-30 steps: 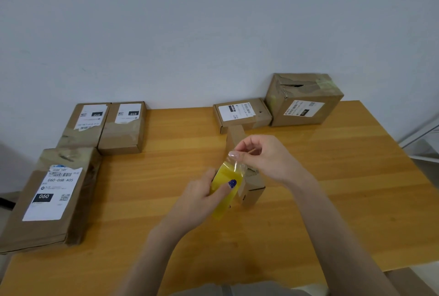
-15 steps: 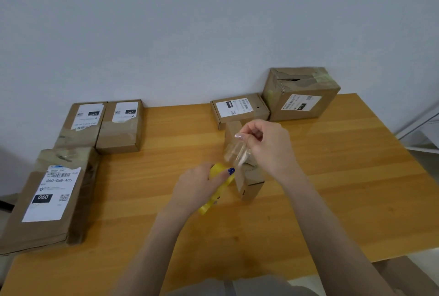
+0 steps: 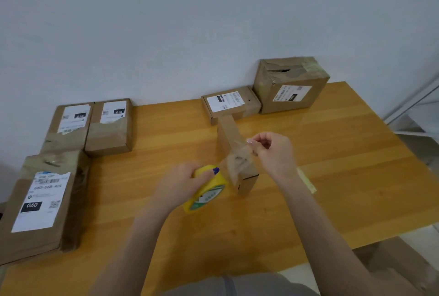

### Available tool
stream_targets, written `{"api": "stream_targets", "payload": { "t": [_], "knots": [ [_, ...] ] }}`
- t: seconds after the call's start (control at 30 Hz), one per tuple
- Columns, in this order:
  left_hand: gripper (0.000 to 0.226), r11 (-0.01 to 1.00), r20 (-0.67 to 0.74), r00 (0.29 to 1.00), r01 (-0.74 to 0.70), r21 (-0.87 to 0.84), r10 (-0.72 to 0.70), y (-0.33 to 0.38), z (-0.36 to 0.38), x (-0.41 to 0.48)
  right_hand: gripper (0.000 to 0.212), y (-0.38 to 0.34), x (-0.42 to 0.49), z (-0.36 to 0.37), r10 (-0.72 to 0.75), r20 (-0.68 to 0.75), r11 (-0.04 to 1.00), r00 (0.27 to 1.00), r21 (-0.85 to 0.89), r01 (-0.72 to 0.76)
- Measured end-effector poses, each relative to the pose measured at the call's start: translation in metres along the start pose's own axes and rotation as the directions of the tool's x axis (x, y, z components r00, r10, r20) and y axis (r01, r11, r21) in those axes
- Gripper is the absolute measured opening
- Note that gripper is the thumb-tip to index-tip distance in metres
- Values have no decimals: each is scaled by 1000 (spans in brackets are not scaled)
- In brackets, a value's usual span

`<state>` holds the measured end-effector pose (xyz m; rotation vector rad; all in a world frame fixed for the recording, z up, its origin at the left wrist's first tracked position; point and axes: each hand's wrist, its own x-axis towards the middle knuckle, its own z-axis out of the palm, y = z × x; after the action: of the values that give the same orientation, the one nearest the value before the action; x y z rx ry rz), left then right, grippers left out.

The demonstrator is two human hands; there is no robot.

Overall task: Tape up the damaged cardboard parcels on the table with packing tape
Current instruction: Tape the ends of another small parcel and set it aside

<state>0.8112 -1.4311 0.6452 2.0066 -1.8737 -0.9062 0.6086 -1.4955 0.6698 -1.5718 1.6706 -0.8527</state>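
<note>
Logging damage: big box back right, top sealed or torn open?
Torn open: the big box shows a dark ragged gap across its top, with crumpled old tape around it.

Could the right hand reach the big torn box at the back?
Probably yes: only bare table lies between the right hand and the torn box. It is pinching the tape end, though, so must let go first.

You're looking at a wooden tabletop [image 3: 344,165] that runs back to a plain pale wall [image 3: 166,22]. On your right stands a white frame [image 3: 420,122] (rack or shelf, hard to tell). A blurred brown shape [image 3: 399,265] sits below the tabletop's near corner.
</note>
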Motion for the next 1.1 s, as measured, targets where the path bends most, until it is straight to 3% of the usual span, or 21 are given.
{"api": "stream_targets", "payload": {
  "t": [0.07,0.13,0.33,0.53,1.1],
  "knots": [
    [53,967,1,998,65,245,-67,-1,2,0,8,1,-1,-5,-2,-26,1000,1000,19,3],
    [58,953,-2,997,72,293,-74,-7,4,1,9,6,1,-10,32,17,996,999,77,-33],
    [58,994,-28,999,25,105,-23,-17,7,23,9,32,4,-3,297,129,861,946,392,-324],
    [51,999,-101,995,9,48,-4,-27,4,41,8,39,10,6,295,102,843,950,440,-309],
    [47,999,-11,1000,-13,30,13,-30,15,63,12,62,25,13,342,85,846,936,406,-346]
  ]
}}
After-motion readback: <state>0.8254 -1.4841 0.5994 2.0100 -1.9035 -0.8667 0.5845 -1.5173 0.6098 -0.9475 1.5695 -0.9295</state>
